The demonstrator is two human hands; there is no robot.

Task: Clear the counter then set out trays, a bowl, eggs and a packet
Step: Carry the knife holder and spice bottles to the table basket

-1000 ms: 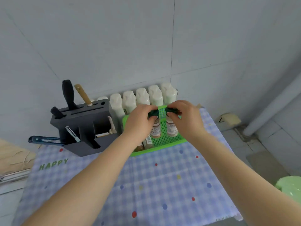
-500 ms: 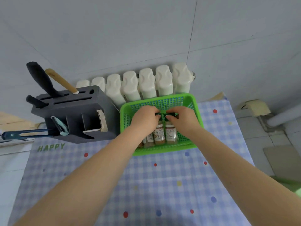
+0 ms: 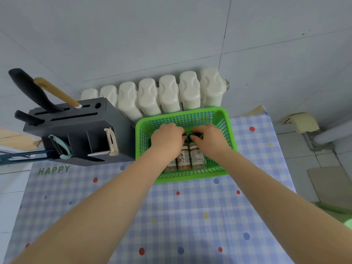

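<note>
A green mesh basket [image 3: 224, 119] stands at the back of the counter on a blue checked cloth [image 3: 190, 216]. Several spice bottles [image 3: 196, 156] with dark green caps lie side by side in it. Both hands reach into the basket. My left hand [image 3: 166, 139] grips the cap end of one bottle, and my right hand [image 3: 207, 138] grips the cap of the bottle beside it. The fingers hide most of the caps.
A dark grey knife block [image 3: 76, 134] with knives, a peeler and blue tongs stands left of the basket. A white radiator [image 3: 167, 94] runs along the tiled wall behind. The counter's right edge drops to a tiled floor with a pale green stool [image 3: 341, 212].
The hands with the bottles went down from above the basket into it. The bottles now lie on the basket floor. The view tilted lower.
</note>
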